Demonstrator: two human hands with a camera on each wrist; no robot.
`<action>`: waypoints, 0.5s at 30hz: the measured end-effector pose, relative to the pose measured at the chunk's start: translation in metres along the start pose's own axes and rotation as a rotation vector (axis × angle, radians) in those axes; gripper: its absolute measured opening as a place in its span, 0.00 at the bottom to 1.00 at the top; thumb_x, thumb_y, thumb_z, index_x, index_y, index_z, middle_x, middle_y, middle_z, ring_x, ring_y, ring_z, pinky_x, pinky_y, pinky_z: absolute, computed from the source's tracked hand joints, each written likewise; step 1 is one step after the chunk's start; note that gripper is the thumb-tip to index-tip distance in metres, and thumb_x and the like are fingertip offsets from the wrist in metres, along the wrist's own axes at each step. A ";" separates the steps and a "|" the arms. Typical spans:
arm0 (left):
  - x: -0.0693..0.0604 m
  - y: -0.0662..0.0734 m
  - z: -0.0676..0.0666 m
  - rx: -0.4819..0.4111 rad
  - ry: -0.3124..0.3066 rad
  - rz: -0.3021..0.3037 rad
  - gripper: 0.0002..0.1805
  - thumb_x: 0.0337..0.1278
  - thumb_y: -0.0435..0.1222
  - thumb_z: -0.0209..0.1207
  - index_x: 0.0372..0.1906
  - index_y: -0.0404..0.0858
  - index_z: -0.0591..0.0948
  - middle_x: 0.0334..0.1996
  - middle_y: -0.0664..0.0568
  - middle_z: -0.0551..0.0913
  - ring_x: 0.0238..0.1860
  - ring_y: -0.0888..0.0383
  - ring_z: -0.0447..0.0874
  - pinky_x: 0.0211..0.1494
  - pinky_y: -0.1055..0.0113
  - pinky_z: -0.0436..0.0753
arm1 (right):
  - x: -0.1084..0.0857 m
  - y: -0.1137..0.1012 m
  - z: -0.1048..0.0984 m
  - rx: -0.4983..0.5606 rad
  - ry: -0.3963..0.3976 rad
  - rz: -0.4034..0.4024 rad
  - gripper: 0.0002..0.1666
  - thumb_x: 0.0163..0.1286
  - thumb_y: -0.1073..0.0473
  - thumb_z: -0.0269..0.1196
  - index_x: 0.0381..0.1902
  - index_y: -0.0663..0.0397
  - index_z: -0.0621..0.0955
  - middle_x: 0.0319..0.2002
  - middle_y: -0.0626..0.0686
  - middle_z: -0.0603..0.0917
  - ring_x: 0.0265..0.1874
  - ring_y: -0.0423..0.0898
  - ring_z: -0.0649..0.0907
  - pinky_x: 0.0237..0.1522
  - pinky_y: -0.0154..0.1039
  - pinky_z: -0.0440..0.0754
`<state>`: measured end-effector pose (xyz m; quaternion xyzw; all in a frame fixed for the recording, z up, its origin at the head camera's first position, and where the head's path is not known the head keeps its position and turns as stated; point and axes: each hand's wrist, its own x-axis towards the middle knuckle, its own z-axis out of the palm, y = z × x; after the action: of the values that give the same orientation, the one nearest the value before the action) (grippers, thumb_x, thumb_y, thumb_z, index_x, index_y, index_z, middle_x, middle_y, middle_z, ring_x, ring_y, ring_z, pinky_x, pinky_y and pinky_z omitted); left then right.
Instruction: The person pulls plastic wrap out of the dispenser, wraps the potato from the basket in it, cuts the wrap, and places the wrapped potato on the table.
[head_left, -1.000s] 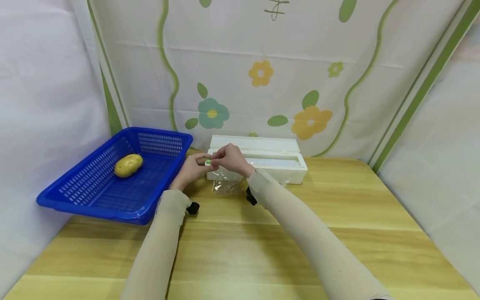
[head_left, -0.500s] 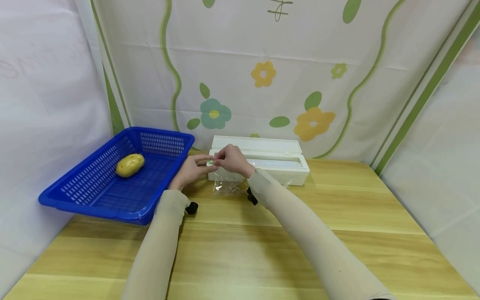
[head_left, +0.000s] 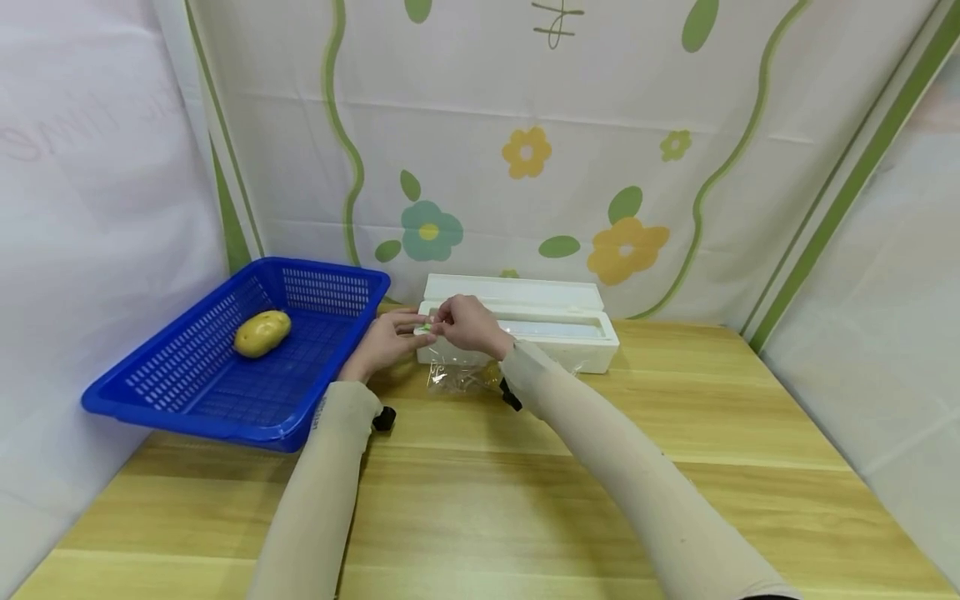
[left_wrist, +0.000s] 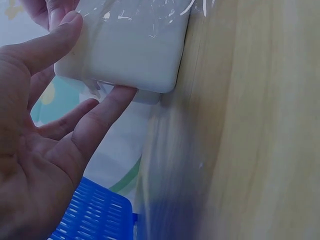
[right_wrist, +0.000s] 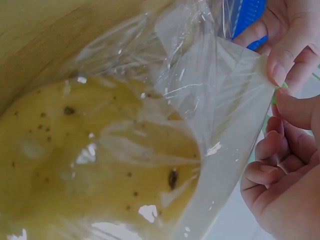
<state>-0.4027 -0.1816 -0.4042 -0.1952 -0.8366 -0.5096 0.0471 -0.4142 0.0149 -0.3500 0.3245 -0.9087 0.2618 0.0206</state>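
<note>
A white cling film box [head_left: 595, 357] stands at the back of the table with its lid up. My left hand [head_left: 381, 343] holds the box's left end, thumb on the upper edge and a finger against the end face in the left wrist view. My right hand [head_left: 468, 323] pinches a small green slide cutter [right_wrist: 274, 99] at the box's top edge, beside the left thumb. Clear cling film [head_left: 450, 379] hangs over the front of the box. Under the film lies a potato [right_wrist: 100, 135], close up in the right wrist view; in the head view the right wrist mostly hides it.
A blue plastic basket [head_left: 300, 417] stands at the left, close to my left forearm, with another potato [head_left: 262, 333] inside. Behind the box hangs a white flowered cloth [head_left: 480, 183]. Wooden table top [head_left: 465, 508] extends in front of the box.
The right hand and the green slide cutter have shifted slightly right along the box's edge. The left hand stays at the box's end.
</note>
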 end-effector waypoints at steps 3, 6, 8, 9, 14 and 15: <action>0.000 0.001 0.000 0.027 -0.002 -0.001 0.25 0.59 0.44 0.68 0.59 0.36 0.81 0.69 0.40 0.66 0.61 0.41 0.74 0.58 0.51 0.77 | -0.001 -0.001 -0.001 -0.032 0.008 -0.009 0.06 0.70 0.63 0.63 0.33 0.56 0.85 0.28 0.49 0.83 0.20 0.42 0.76 0.24 0.34 0.75; 0.000 0.002 0.000 0.050 0.003 -0.008 0.26 0.59 0.45 0.68 0.59 0.38 0.81 0.68 0.42 0.67 0.60 0.41 0.75 0.57 0.51 0.78 | -0.002 -0.002 -0.001 -0.057 0.013 -0.019 0.05 0.69 0.63 0.64 0.33 0.56 0.85 0.27 0.47 0.81 0.20 0.41 0.75 0.22 0.33 0.74; -0.001 0.002 0.000 0.061 0.004 -0.014 0.26 0.58 0.46 0.68 0.59 0.39 0.81 0.68 0.43 0.68 0.60 0.42 0.75 0.56 0.51 0.78 | -0.003 -0.002 -0.002 -0.071 0.012 -0.024 0.05 0.69 0.63 0.64 0.33 0.56 0.85 0.26 0.48 0.80 0.19 0.41 0.75 0.21 0.32 0.73; -0.001 0.002 0.000 0.067 0.002 -0.013 0.27 0.58 0.47 0.68 0.59 0.39 0.81 0.68 0.44 0.69 0.59 0.42 0.76 0.55 0.51 0.79 | -0.003 -0.001 -0.002 -0.077 0.011 -0.028 0.05 0.69 0.63 0.64 0.33 0.56 0.85 0.26 0.48 0.80 0.18 0.40 0.74 0.20 0.32 0.72; -0.002 0.003 -0.001 0.099 -0.015 -0.006 0.26 0.58 0.49 0.68 0.58 0.41 0.82 0.65 0.47 0.72 0.57 0.44 0.79 0.54 0.52 0.80 | -0.007 0.005 -0.005 -0.093 0.005 -0.026 0.05 0.69 0.63 0.63 0.33 0.56 0.84 0.27 0.48 0.81 0.20 0.41 0.76 0.23 0.33 0.74; -0.002 0.003 -0.002 0.108 -0.011 -0.005 0.25 0.58 0.50 0.68 0.57 0.42 0.83 0.65 0.48 0.73 0.56 0.45 0.79 0.53 0.52 0.80 | -0.007 0.006 -0.006 -0.098 0.005 -0.022 0.05 0.69 0.63 0.63 0.33 0.55 0.84 0.28 0.47 0.81 0.21 0.41 0.76 0.24 0.33 0.75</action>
<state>-0.4000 -0.1827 -0.4017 -0.1931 -0.8637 -0.4626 0.0518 -0.4130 0.0264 -0.3491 0.3323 -0.9168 0.2175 0.0417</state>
